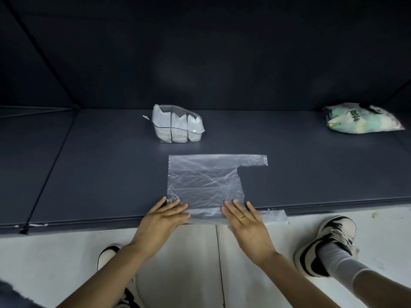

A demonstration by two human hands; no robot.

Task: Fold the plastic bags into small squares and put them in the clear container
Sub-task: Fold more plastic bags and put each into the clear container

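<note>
Hands down flat on the plastic bag (pixel 203 185) now, which lies spread at the near edge of the dark mat (pixel 89 174), one handle strip reaching right along its far side and another trailing right along the near edge. Left hand (pixel 163 218) presses the bag's near left corner with fingers straight and spread, gripping nothing; right hand (pixel 244 221), ring showing, presses the near right part the same way, fingers extended and slightly blurred. Clear container (pixel 178 124) stands well beyond the bag toward the mat's far edge, already holding several white folded bags in its compartments. Over at the far right corner sits a stuffed printed bag (pixel 362 118). Risk here, I'd say: this film is thin and slippery, so it could slide or bunch under the palms. The near edge hangs at the mat's lip, so a fold started there may go crooked and leave a lopsided square.
</note>
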